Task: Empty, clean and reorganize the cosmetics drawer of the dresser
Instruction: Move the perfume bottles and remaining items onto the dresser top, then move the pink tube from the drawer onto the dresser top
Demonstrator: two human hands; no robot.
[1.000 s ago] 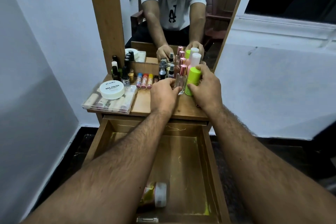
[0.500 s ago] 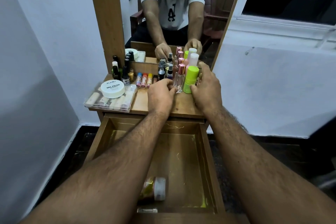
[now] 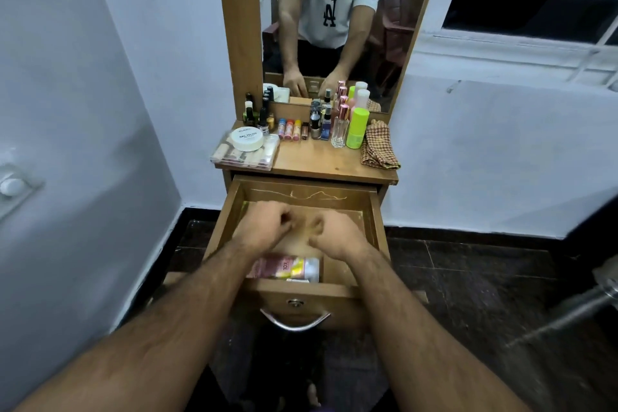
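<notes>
While the drawer stands pulled out below the tabletop, both hands hover inside it near its middle. The left hand and right hand sit side by side, a small gap between them, fingers curled inward; motion blur hides whether either grip holds anything, so I cannot tell. At 6 o'clock from the hands, a bottle with a pink and yellow label and a white cap lies on its side against the drawer's front wall, partly under the left wrist. A metal handle hangs on the drawer front.

On the tabletop, at 12 o'clock from the drawer, cosmetics stand in a row along the mirror: dark polish bottles at the left, then small coloured tubes, small dark bottles, a clear glass bottle with a pink cap and a lime bottle just beside it. A checked cloth lies at the right edge. At the left edge a clear box carries a round white tin marked NAIL POLISH.

The mirror reflects a person in a white shirt. White walls flank the dresser, a window is at 2 o'clock, and the floor is dark.
</notes>
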